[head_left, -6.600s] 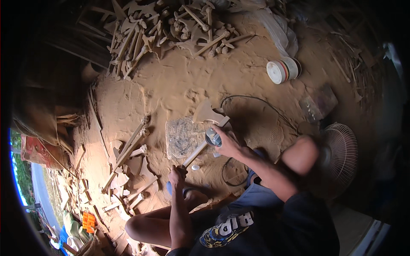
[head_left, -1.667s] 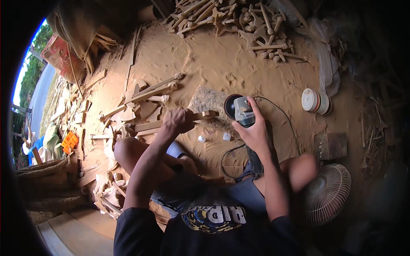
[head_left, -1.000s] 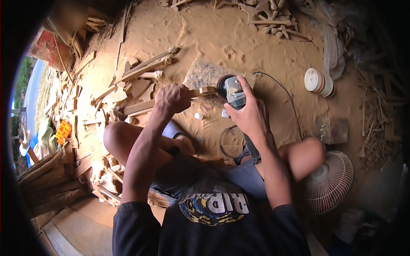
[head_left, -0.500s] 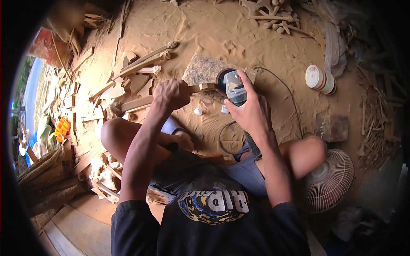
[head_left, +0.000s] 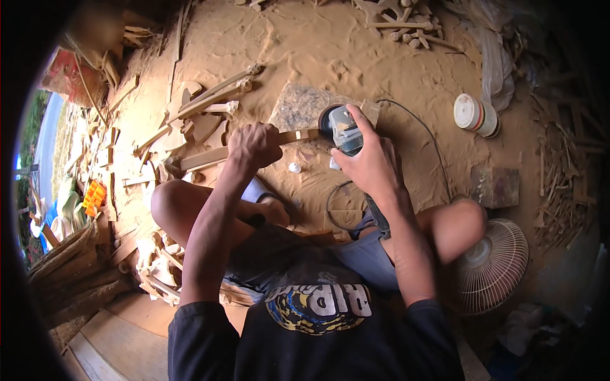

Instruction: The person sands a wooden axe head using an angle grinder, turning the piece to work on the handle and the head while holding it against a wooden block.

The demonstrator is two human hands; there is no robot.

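My left hand (head_left: 254, 145) is closed around a long wooden piece (head_left: 210, 157), which sticks out on both sides of the fist. Its right end meets the dark round disc of a power sander (head_left: 346, 130). My right hand (head_left: 375, 162) grips the sander's head from the right, with the index finger and thumb spread along the clear plastic part. The tool's dark body (head_left: 377, 219) runs back beneath my right forearm. Under the work lies a flat speckled stone slab (head_left: 298, 105) on the dusty ground. Where wood and disc touch is partly hidden by the tool.
Wooden sticks and carved offcuts (head_left: 206, 105) lie left of the slab. A black cable (head_left: 422, 124) curves to the right. Farther right are a white tub (head_left: 469, 113), a block (head_left: 495, 187) and a round fan (head_left: 492, 267) beside my knee. Wood scraps (head_left: 410, 25) lie at the far edge.
Both hands, with the wooden piece and sander, stay almost in place. The sander's head has shifted very slightly left and nearer to me.
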